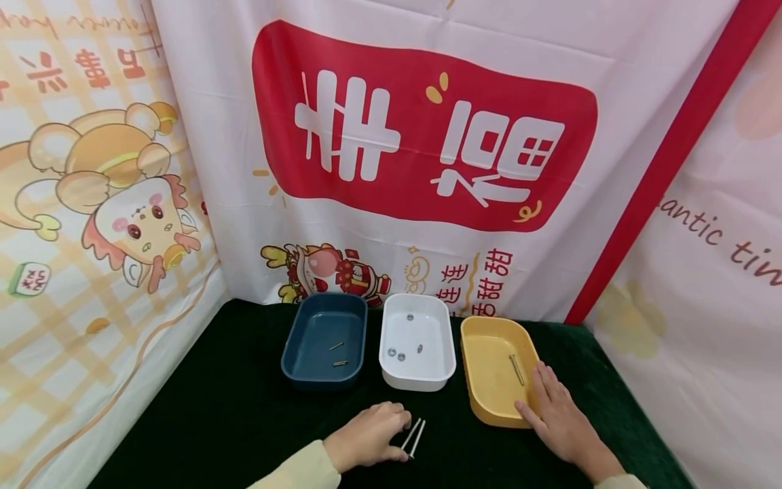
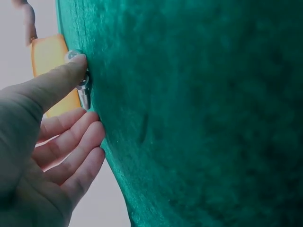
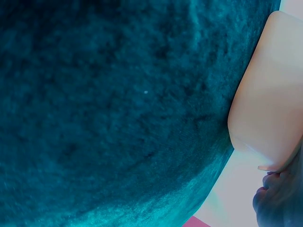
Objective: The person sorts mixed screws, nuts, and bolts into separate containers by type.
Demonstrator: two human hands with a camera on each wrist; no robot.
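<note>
Two long metal screws point(image 1: 418, 438) lie side by side on the dark green cloth point(image 1: 244, 421). My left hand point(image 1: 371, 435) is just left of them, thumb and fingers parted around their near side. In the left wrist view, the thumb overlaps a screw point(image 2: 84, 92), with the other fingers loosely bent below it. My right hand point(image 1: 565, 418) rests on the right rim of the yellow tray point(image 1: 489, 407), its fingers fairly straight and the thumb over the front corner. Inside that tray lies another long screw point(image 1: 516, 370).
A white tray point(image 1: 415, 380) in the middle holds several small metal nuts point(image 1: 392, 352). Left of it stands a dark blue tray point(image 1: 293, 370) with a few short metal pins point(image 1: 340, 363). Printed cloth hangings point(image 1: 427, 136) rise behind the trays and on both sides.
</note>
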